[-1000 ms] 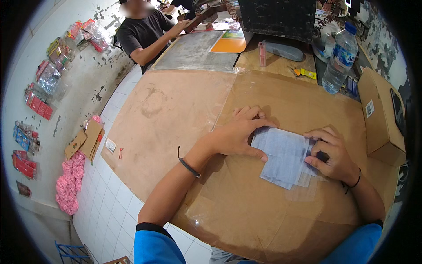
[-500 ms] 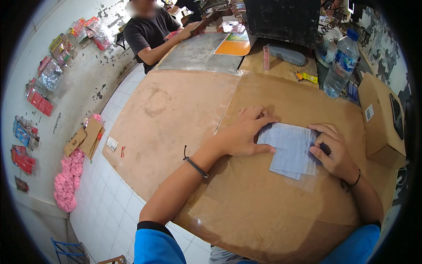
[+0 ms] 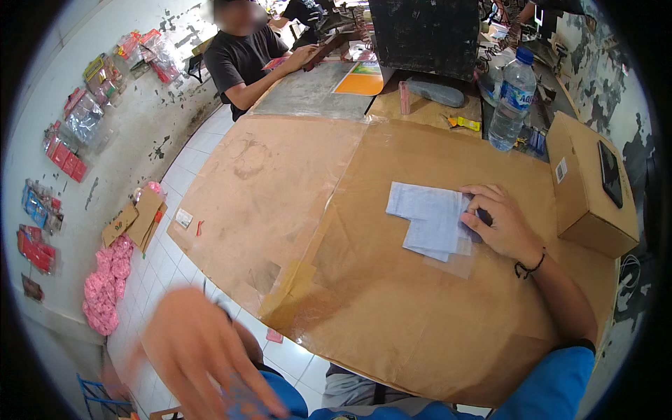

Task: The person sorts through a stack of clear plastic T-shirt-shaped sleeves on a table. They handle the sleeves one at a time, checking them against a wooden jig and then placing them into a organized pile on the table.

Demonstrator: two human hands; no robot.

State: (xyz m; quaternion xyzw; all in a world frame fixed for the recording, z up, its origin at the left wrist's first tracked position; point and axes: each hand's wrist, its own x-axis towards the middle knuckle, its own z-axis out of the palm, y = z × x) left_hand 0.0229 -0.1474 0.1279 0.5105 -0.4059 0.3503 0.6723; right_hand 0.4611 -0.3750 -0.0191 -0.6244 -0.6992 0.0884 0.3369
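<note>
Pale blue, thin folded pieces that look like cloth or paper (image 3: 430, 217) lie overlapping on the brown-covered table, with a clear plastic sleeve (image 3: 458, 266) showing under their near edge. My right hand (image 3: 500, 220) rests at their right edge, thumb and fingers curled closed around it. Something dark shows between those fingers, too hidden to name. Away from the pieces, my left hand (image 3: 203, 350) is at the lower left, beyond the table's near-left edge and over the floor. Motion smears its fingers. A bluish blur lies by the fingertips, and I cannot tell whether the hand holds it.
A cardboard box (image 3: 591, 185) with a phone (image 3: 610, 175) on top stands at the right, near a water bottle (image 3: 513, 101). A dark case (image 3: 423, 38) is at the back. A co-worker (image 3: 245, 63) sits far left. Pink bundles (image 3: 108, 287) lie by the wall.
My left hand has left the pale blue pieces and swung down and left, off the table. My right hand stays at their right edge. The view has shifted slightly.
</note>
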